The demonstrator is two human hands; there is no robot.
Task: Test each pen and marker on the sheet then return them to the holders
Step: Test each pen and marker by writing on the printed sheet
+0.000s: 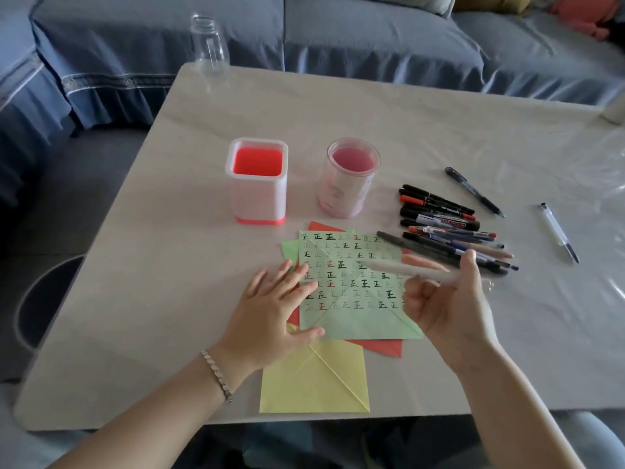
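Observation:
A green sheet (355, 319) covered in rows of written test marks lies on top of red and yellow sheets. My left hand (274, 309) rests flat on its left edge, fingers spread. My right hand (449, 306) holds a pale, whitish pen (406, 269) above the sheet, tip pointing left; the pen is blurred. A pile of pens and markers (446, 225) lies right of the sheet. Behind the sheet stand two holders with nothing in them: a square white one with a red inside (257, 194) and a round pink one (345, 187).
Two loose pens lie apart at the right: a dark one (473, 191) and a clear one (559, 231). A clear plastic bottle (209, 45) stands at the table's far left corner. A blue sofa (338, 32) runs behind the table (169, 265).

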